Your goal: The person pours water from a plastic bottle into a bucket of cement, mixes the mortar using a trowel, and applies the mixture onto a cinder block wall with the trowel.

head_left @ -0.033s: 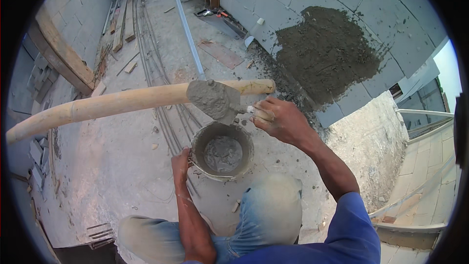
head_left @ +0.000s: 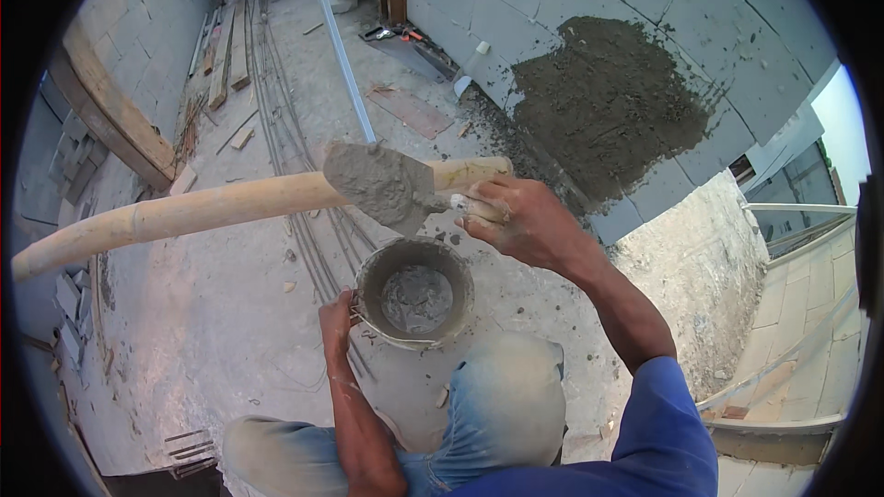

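Trowel loaded with grey mortar, blade pointing to 10 o'clock, long axis 10–4, just above the bucket's rim. Right hand closed tight round its handle. Left hand clasps the bucket rim at 9 o'clock; a little mortar lies in the bottom. Pole crosses behind the blade. Wall with mortar patch at 1 o'clock; open floor at 8.

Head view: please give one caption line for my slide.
Right hand lifts mortar-loaded trowel above bucket steadied by left hand.
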A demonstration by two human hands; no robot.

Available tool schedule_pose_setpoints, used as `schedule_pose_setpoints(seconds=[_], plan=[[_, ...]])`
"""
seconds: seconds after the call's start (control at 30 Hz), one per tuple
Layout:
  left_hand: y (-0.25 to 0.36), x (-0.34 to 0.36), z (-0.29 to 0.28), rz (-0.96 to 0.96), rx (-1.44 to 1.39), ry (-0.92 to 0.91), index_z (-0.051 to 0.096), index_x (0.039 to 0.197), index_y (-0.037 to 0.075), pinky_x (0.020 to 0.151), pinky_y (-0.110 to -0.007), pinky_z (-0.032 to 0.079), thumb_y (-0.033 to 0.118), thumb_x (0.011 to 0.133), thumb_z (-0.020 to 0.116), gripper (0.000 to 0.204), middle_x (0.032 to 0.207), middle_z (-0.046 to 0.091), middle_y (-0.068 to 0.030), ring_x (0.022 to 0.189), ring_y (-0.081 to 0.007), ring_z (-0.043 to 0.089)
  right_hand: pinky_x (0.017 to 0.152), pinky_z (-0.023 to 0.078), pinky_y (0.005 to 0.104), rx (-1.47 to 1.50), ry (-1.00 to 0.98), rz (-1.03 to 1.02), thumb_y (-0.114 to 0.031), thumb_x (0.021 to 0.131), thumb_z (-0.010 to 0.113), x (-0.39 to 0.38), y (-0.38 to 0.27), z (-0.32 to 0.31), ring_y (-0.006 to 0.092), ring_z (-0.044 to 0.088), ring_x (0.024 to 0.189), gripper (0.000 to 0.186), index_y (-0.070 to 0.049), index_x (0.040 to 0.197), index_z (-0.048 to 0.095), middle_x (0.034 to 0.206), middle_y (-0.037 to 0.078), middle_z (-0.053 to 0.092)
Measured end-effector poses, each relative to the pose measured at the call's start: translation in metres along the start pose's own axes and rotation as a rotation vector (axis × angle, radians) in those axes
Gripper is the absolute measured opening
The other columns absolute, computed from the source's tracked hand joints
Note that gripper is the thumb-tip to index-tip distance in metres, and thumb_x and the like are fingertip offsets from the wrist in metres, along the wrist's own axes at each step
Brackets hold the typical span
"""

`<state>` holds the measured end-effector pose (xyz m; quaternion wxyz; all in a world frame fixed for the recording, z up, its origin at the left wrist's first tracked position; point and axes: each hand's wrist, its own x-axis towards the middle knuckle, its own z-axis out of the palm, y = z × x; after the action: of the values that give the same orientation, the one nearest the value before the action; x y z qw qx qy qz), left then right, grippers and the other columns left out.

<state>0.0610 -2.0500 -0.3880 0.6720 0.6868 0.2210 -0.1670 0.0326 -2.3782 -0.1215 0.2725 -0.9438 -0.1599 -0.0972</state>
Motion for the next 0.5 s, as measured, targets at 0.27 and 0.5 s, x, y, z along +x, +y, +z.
schedule_pose_setpoints(seconds=[0.27,0.5], plan=[[-0.008,-0.006,-0.053,0.021,-0.041,0.19,0.065,0.115,-0.007,0.069,-0.037,0.06,0.032,0.095,0.06,0.045,0.104,0.069,-0.0174,0.084,-0.0253,0.069,0.045,0.046,0.0289,0.987,-0.391,0.067,-0.029,0.094,0.066,0.09,0.034,-0.082,0.0121,0.057,0.053,0.034,0.004,0.092,0.067,0.068,0.006,0.063],[-0.002,-0.001,-0.016,-0.044,0.064,0.097,0.065,0.113,-0.008,0.07,-0.037,0.058,0.041,0.096,0.059,0.052,0.102,0.069,-0.0163,0.085,-0.0249,0.068,0.064,0.049,0.0399,-0.14,0.875,0.473,-0.036,0.093,0.06,0.079,0.239,-0.14,0.0268,0.064,0.066,0.041,0.005,0.094,0.069,0.073,0.014,0.066]])
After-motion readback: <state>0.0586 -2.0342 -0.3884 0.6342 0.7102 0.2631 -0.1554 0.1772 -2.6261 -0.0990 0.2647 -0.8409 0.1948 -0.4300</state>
